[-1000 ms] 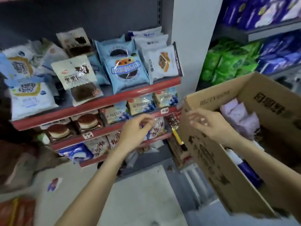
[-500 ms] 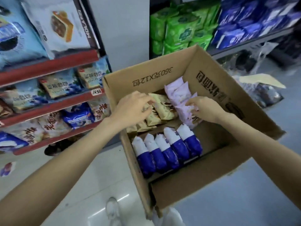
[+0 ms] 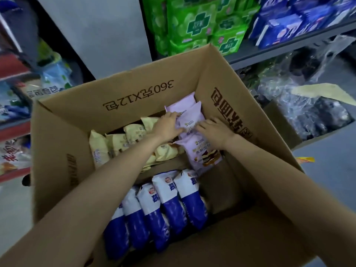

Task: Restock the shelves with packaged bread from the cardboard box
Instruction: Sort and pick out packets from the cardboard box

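Bread packets fill an open cardboard box (image 3: 134,97) seen from above, its flaps standing up. Both of the person's bare arms reach down into it. At the far right corner lies a stack of lilac packets (image 3: 192,120). The left hand (image 3: 167,126) grips the left edge of the top one, fingers curled over it; the right hand (image 3: 213,132) lies on the packets from the right — its fingers curl against the wrapper, pinching it. Left of these, a row of cream packets (image 3: 113,143) runs along the middle of the box, partly under the left forearm. Nearer the camera, a row of white-and-blue packets (image 3: 169,199) stands side by side. Left of the box, red-edged shelves (image 3: 11,132) hold more bread — blurred. Behind the box, a grey shelf (image 3: 289,45) carries green packs (image 3: 196,26) and blue packs (image 3: 285,22).
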Demonstrator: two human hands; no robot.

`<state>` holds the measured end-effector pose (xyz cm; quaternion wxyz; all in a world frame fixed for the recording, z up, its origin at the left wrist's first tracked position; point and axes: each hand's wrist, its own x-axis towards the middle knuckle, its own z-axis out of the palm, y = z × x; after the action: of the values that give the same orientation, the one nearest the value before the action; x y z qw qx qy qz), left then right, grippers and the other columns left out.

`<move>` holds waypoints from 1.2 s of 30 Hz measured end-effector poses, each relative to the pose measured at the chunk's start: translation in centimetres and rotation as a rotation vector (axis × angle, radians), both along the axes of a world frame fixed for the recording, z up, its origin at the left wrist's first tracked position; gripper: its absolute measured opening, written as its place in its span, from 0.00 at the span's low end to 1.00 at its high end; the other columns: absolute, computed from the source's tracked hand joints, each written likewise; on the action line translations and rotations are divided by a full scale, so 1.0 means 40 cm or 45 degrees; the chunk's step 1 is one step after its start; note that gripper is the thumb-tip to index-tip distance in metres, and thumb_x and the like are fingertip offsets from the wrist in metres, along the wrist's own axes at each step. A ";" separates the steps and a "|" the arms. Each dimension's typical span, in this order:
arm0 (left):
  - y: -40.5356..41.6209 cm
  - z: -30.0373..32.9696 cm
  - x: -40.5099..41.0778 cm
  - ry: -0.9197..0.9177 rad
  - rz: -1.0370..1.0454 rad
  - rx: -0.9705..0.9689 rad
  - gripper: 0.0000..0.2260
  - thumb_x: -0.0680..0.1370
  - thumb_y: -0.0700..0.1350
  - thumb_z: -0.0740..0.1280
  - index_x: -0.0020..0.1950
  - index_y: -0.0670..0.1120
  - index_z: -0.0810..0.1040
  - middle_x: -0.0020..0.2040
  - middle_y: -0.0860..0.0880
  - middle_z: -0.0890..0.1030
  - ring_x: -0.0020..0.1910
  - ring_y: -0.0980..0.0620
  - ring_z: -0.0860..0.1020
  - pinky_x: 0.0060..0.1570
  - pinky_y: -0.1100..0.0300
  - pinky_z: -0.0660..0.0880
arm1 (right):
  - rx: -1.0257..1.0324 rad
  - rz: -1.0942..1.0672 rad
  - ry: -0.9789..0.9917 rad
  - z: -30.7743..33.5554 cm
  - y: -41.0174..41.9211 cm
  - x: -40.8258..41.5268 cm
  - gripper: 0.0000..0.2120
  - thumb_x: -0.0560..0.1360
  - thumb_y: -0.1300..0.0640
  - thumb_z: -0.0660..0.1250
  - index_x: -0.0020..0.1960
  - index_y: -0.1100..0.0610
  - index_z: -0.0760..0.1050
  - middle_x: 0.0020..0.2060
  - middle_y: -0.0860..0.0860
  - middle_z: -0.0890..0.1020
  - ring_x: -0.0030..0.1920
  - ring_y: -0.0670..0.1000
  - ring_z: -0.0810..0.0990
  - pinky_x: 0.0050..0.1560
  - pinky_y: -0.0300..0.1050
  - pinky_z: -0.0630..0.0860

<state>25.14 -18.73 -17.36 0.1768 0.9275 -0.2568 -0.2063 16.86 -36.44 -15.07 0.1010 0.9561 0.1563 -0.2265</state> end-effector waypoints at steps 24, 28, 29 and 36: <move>0.162 0.314 -0.114 -0.215 0.367 -0.490 0.26 0.65 0.49 0.78 0.59 0.51 0.72 0.50 0.54 0.81 0.48 0.52 0.78 0.46 0.57 0.72 | 0.438 -0.279 -0.320 0.298 0.003 -0.155 0.23 0.69 0.46 0.69 0.60 0.51 0.69 0.50 0.51 0.81 0.51 0.58 0.79 0.42 0.47 0.69; 0.288 0.450 -0.150 -0.137 0.597 -0.841 0.23 0.67 0.47 0.78 0.57 0.49 0.72 0.50 0.55 0.79 0.49 0.57 0.78 0.47 0.67 0.73 | 0.960 -0.450 -0.357 0.412 0.056 -0.178 0.25 0.65 0.49 0.75 0.58 0.49 0.70 0.49 0.50 0.82 0.49 0.56 0.80 0.47 0.52 0.76; 0.321 0.483 -0.160 -0.140 0.634 -0.908 0.21 0.68 0.47 0.78 0.56 0.49 0.72 0.50 0.56 0.80 0.49 0.59 0.79 0.48 0.67 0.74 | 1.085 -0.457 -0.361 0.445 0.078 -0.179 0.25 0.64 0.50 0.77 0.57 0.49 0.71 0.49 0.48 0.81 0.49 0.53 0.80 0.48 0.50 0.76; 0.590 0.685 -0.259 -0.503 0.824 -1.055 0.13 0.75 0.54 0.68 0.57 0.51 0.73 0.48 0.62 0.78 0.47 0.65 0.77 0.46 0.67 0.73 | 1.630 -0.391 -0.276 0.672 0.305 -0.146 0.30 0.62 0.55 0.79 0.60 0.47 0.70 0.55 0.45 0.79 0.48 0.46 0.80 0.49 0.43 0.79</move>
<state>14.79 4.86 10.05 0.5292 0.8331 -0.0469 0.1542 11.02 -24.24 11.80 -0.5049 0.8560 0.1109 -0.0036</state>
